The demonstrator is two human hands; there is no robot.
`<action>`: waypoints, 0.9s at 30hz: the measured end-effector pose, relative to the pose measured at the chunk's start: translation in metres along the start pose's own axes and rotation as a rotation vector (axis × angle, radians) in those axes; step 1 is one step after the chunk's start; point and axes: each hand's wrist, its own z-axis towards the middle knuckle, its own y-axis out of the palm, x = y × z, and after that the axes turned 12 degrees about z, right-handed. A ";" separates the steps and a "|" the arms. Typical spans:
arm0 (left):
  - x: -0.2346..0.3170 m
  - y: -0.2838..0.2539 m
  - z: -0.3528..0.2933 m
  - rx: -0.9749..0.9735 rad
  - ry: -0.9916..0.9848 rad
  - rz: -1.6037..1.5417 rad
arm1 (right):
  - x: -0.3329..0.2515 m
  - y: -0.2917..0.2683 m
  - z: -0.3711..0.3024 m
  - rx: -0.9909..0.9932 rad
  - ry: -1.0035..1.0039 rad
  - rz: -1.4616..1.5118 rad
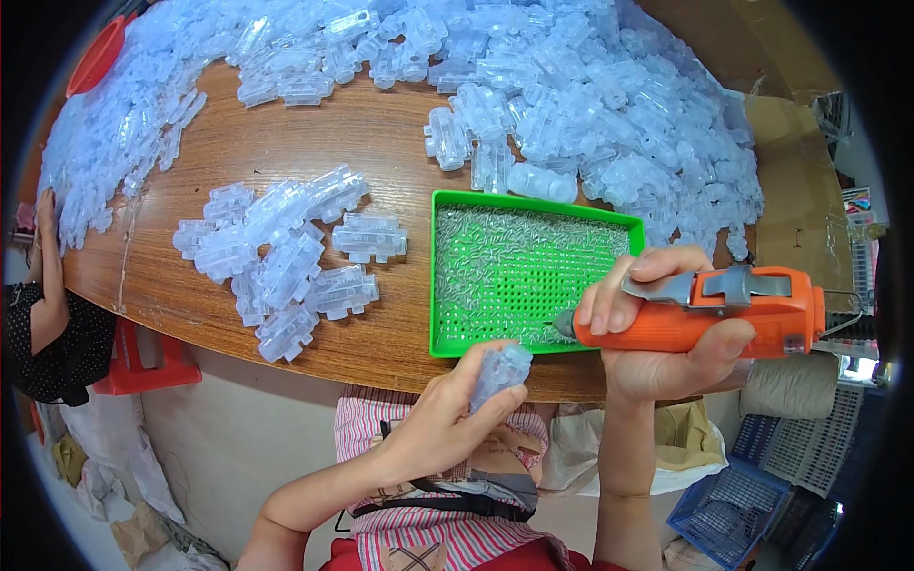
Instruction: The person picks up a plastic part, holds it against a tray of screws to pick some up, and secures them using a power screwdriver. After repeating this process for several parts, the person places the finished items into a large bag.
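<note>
A clear plastic housing (501,374) sits between the fingers and thumb of my left hand (443,414), just in front of the table's near edge. My right hand (657,328) is wrapped round an orange electric screwdriver (705,314) with a grey metal clip along its top. Its dark nose points left, over the near right part of a green tray (434,276). Many small silvery screws (486,238) lie in the tray, thickest along its far and left sides. Left of the tray is a loose group of similar clear housings (281,252).
A big heap of clear plastic parts (619,114) covers the table's far side and runs round to the left. A red basket (97,55) rests at far left. Another person's arm (48,276) reaches in there, above a red stool (143,366). Blue crates (728,509) stand lower right.
</note>
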 end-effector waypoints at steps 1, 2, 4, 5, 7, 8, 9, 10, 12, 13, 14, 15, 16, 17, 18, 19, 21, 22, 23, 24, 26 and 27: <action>0.000 -0.001 -0.002 0.000 0.000 0.000 | 0.002 -0.001 0.000 -0.005 0.006 0.003; 0.000 -0.002 -0.004 -0.031 -0.031 -0.040 | 0.003 -0.001 -0.001 -0.002 0.008 0.002; 0.003 0.000 -0.011 -0.065 -0.067 -0.082 | 0.007 0.000 0.000 -0.013 0.021 0.020; 0.005 0.003 -0.016 0.027 -0.004 -0.105 | 0.011 0.000 -0.001 -0.023 0.013 0.039; 0.002 0.008 -0.029 0.051 0.054 -0.148 | 0.015 0.003 0.000 -0.044 0.021 0.064; 0.008 0.006 -0.031 -0.031 -0.049 -0.240 | 0.018 0.004 -0.001 -0.065 0.027 0.088; 0.014 0.005 -0.033 -0.115 -0.151 -0.334 | 0.019 0.006 -0.001 -0.067 0.042 0.063; 0.011 0.008 -0.031 -0.125 -0.199 -0.423 | 0.021 0.007 -0.002 -0.065 0.049 0.062; 0.005 0.012 -0.022 -0.024 -0.197 -0.560 | 0.028 0.010 -0.004 -0.047 0.081 0.081; 0.004 0.014 -0.020 0.050 -0.197 -0.563 | 0.031 0.010 -0.004 -0.055 0.080 0.081; 0.004 0.015 -0.018 0.051 -0.203 -0.569 | 0.032 0.010 -0.005 -0.053 0.087 0.080; 0.004 0.016 -0.018 0.073 -0.199 -0.572 | 0.033 0.009 -0.005 -0.052 0.094 0.069; 0.003 0.016 -0.018 0.095 -0.195 -0.574 | 0.034 0.008 -0.005 -0.050 0.102 0.057; 0.001 0.017 -0.018 0.094 -0.200 -0.579 | 0.034 0.008 -0.005 -0.047 0.108 0.055; -0.002 0.018 -0.019 0.077 -0.195 -0.524 | 0.034 0.007 -0.005 -0.050 0.103 0.062; -0.004 0.019 -0.020 0.059 -0.190 -0.469 | 0.033 0.006 -0.005 -0.053 0.097 0.069; -0.005 0.018 -0.020 0.059 -0.187 -0.453 | 0.035 0.006 -0.004 -0.058 0.097 0.061; -0.004 0.017 -0.020 0.059 -0.178 -0.433 | 0.035 0.006 -0.004 -0.068 0.089 0.053; -0.004 0.018 -0.019 0.056 -0.181 -0.436 | 0.035 0.006 -0.003 -0.065 0.092 0.050; -0.004 0.019 -0.019 0.064 -0.177 -0.444 | 0.035 0.006 -0.003 -0.069 0.088 0.043; -0.003 0.021 -0.018 0.073 -0.175 -0.453 | 0.036 0.006 -0.003 -0.073 0.085 0.036; -0.003 0.024 -0.019 0.087 -0.159 -0.453 | 0.036 0.006 -0.003 -0.072 0.087 0.032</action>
